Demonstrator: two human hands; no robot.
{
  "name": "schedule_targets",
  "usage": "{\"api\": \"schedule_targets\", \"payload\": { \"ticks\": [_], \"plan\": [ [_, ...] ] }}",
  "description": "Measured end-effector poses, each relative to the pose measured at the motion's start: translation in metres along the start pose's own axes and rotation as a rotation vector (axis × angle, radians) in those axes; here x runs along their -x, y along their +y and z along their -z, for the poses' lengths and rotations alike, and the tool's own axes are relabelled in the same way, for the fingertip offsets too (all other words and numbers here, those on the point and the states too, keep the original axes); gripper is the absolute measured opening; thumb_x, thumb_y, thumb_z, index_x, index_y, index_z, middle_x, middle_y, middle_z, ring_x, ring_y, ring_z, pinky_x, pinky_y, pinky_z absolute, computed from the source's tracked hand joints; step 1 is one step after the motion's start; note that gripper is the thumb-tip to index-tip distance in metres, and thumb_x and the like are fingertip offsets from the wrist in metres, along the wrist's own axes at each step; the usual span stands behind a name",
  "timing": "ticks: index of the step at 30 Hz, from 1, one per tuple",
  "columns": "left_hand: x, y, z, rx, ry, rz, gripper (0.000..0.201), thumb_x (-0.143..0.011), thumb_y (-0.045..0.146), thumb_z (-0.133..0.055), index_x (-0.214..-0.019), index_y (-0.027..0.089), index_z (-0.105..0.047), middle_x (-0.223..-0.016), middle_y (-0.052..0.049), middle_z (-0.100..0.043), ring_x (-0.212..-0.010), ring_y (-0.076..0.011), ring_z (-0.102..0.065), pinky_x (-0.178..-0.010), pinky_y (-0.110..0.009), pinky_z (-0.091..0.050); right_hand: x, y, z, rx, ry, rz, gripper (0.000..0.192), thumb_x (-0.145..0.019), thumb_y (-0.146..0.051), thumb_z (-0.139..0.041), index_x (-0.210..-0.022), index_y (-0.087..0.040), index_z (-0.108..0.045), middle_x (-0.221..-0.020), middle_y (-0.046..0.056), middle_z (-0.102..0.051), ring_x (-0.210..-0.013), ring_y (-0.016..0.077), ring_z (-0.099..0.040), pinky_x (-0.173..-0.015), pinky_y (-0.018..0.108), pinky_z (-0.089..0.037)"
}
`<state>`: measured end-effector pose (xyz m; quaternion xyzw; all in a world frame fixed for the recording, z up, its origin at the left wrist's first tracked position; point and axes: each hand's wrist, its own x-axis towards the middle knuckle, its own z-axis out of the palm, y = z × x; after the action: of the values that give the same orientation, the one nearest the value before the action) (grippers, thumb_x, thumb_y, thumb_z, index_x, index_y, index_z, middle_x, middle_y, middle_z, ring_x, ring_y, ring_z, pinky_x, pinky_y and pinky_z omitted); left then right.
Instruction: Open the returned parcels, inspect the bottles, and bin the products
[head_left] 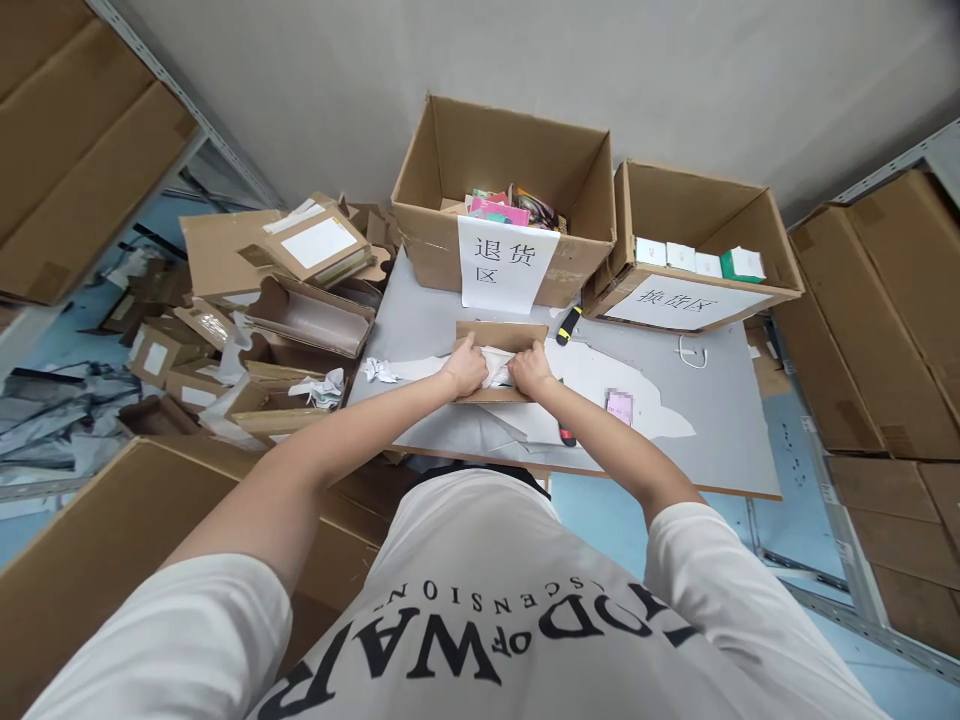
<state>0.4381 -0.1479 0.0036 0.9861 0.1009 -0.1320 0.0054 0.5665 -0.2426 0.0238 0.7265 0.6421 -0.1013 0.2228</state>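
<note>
Both hands, left point(466, 368) and right point(531, 368), pinch white wrapping point(496, 364) inside a small open cardboard box point(501, 340) at the table point(720, 420) centre; a cutter point(568, 325) lies at two o'clock. Best to pull evenly, I judge, keeping the box pinned flat.

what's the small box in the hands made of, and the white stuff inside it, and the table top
The small box looks like plain brown cardboard, matte, with a folded-up flap. The white stuff between the left hand and right hand seems to be crumpled paper or thin plastic wrap; the creases leave it open. The table top looks like grey board with a matte face and a brown edge.
</note>
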Motion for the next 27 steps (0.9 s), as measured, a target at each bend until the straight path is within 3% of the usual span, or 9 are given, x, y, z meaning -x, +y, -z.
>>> {"api": "schedule_targets", "payload": {
  "ticks": [2, 5, 8, 11, 14, 19, 22, 27],
  "plan": [
    [0.006, 0.001, 0.002, 0.072, 0.027, 0.126, 0.040, -0.074, 0.044, -0.064, -0.099, 0.015, -0.073, -0.107, -0.018, -0.068, -0.113, -0.0411, -0.051, -0.110, -0.061, 0.002, 0.008, 0.006, 0.003, -0.040, 0.005, -0.076, 0.032, -0.082, -0.025, -0.059, -0.109, -0.009, -0.068, -0.105, 0.024, -0.068, -0.096, 0.0333, -0.064, -0.092, 0.049, -0.032],
    [0.020, 0.001, 0.002, 0.167, 0.063, 0.271, 0.068, -0.071, 0.063, -0.063, -0.111, 0.008, -0.068, -0.120, -0.024, -0.061, -0.121, -0.0464, -0.043, -0.109, -0.062, 0.007, 0.023, 0.018, -0.004, -0.159, -0.013, -0.201, 0.065, -0.076, -0.050, -0.065, -0.124, -0.006, -0.058, -0.120, 0.030, -0.059, -0.108, 0.0376, -0.058, -0.094, 0.050, -0.034],
    [0.038, 0.003, -0.006, 0.173, 0.080, 0.367, 0.096, -0.069, 0.077, -0.053, -0.131, 0.004, -0.053, -0.138, -0.028, -0.046, -0.130, -0.0483, -0.032, -0.108, -0.066, 0.004, 0.038, 0.028, -0.027, -0.313, -0.019, -0.245, 0.097, -0.071, -0.066, -0.064, -0.144, -0.010, -0.033, -0.148, 0.029, -0.033, -0.131, 0.0383, -0.039, -0.098, 0.052, -0.035],
    [0.052, 0.006, -0.022, 0.226, 0.106, 0.451, 0.112, -0.066, 0.081, -0.050, -0.146, 0.005, -0.029, -0.150, -0.029, -0.027, -0.138, -0.0460, -0.021, -0.109, -0.067, -0.004, 0.049, 0.033, -0.061, -0.465, 0.028, -0.219, 0.115, -0.067, -0.068, -0.065, -0.151, -0.013, -0.011, -0.156, 0.025, -0.012, -0.142, 0.0357, -0.023, -0.106, 0.053, -0.030],
    [0.057, 0.009, -0.047, 0.346, 0.162, 0.487, 0.120, -0.064, 0.080, -0.055, -0.150, 0.006, -0.015, -0.153, -0.028, -0.019, -0.142, -0.0426, -0.015, -0.111, -0.062, -0.014, 0.051, 0.029, -0.098, -0.677, 0.153, -0.192, 0.120, -0.069, -0.066, -0.065, -0.152, -0.013, 0.004, -0.157, 0.024, -0.004, -0.144, 0.0336, -0.018, -0.108, 0.051, -0.030],
    [0.055, 0.017, -0.083, 0.598, 0.381, 0.434, 0.131, -0.059, 0.071, -0.069, -0.151, 0.007, 0.000, -0.155, -0.026, -0.015, -0.144, -0.0362, -0.019, -0.113, -0.048, -0.027, 0.045, 0.016, -0.139, -0.952, 0.372, -0.155, 0.124, -0.071, -0.063, -0.066, -0.150, -0.012, 0.015, -0.158, 0.023, -0.003, -0.147, 0.0292, -0.009, -0.114, 0.046, -0.025],
    [0.055, 0.020, -0.087, 0.640, 0.398, 0.444, 0.134, -0.057, 0.067, -0.074, -0.150, 0.008, 0.003, -0.155, -0.026, -0.015, -0.144, -0.0354, -0.017, -0.113, -0.047, -0.027, 0.043, 0.014, -0.145, -0.999, 0.387, -0.133, 0.126, -0.070, -0.068, -0.064, -0.150, -0.010, 0.014, -0.158, 0.023, -0.001, -0.147, 0.0300, -0.007, -0.115, 0.046, -0.021],
    [0.059, 0.017, -0.067, 0.574, 0.228, 0.516, 0.134, -0.056, 0.069, -0.072, -0.151, 0.010, 0.000, -0.157, -0.023, -0.012, -0.145, -0.0342, -0.014, -0.113, -0.051, -0.023, 0.051, 0.024, -0.123, -0.843, 0.300, -0.169, 0.120, -0.071, -0.071, -0.059, -0.152, -0.011, 0.005, -0.157, 0.024, -0.001, -0.146, 0.0339, 0.001, -0.113, 0.057, -0.016]
  ]
}}
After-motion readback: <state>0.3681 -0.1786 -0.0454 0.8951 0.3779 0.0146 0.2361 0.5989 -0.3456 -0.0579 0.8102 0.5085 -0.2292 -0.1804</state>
